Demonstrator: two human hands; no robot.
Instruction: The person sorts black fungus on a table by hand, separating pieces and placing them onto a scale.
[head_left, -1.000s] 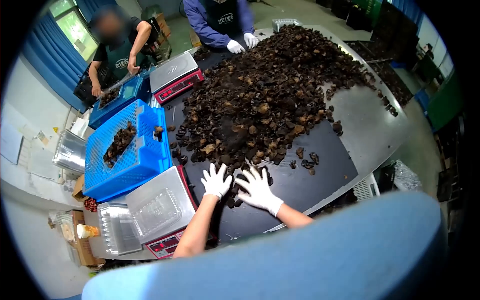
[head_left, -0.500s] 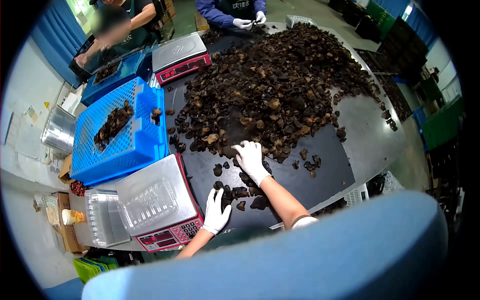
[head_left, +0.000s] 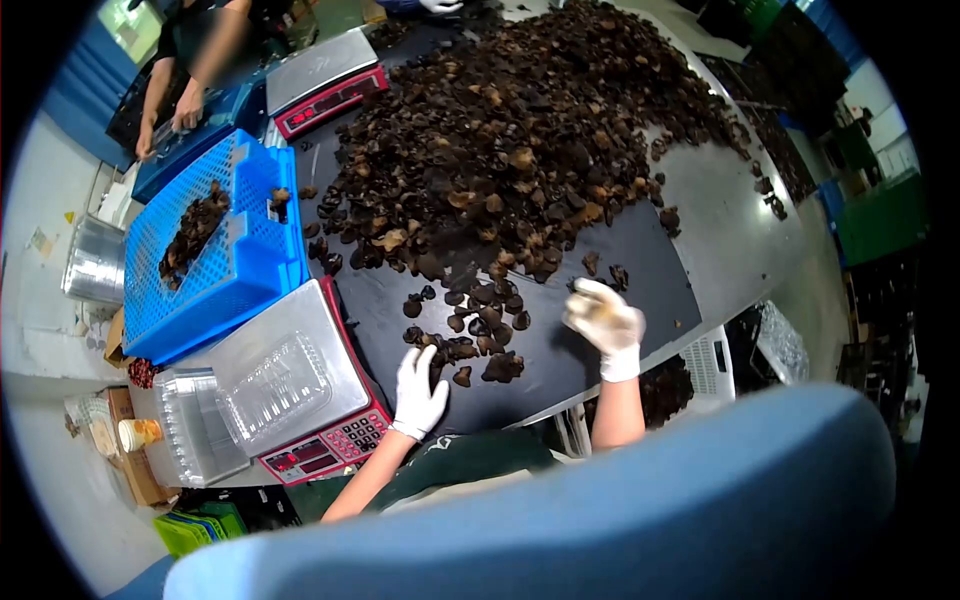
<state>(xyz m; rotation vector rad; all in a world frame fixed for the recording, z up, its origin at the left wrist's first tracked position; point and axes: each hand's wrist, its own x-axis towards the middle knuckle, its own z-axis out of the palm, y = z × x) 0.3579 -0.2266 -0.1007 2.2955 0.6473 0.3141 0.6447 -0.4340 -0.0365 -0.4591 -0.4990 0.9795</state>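
A small group of dark wood ear mushrooms (head_left: 480, 325) lies on the black mat, in front of a big heap of wood ear mushrooms (head_left: 540, 150). My left hand (head_left: 418, 392), in a white glove, is at the left edge of the small group. Its fingers are stretched out and its fingertips are beside the nearest pieces. To the right of the group, my gloved right hand (head_left: 605, 322) is held above the mat with curled fingers, slightly blurred. Whatever may be between those fingers is hidden.
Left of my left hand, a scale (head_left: 340, 440) bears a clear plastic tray (head_left: 275, 390). Beyond are a blue crate (head_left: 200, 260) with mushrooms on it and a second scale (head_left: 325, 85). A co-worker's hands (head_left: 170, 115) are at the far left. Stacked clear trays (head_left: 195, 425) stand left.
My right hand has moved right, away from the edge of the heap. More mushroom pieces now lie in the small group. My left hand stays beside it. The view has shifted.
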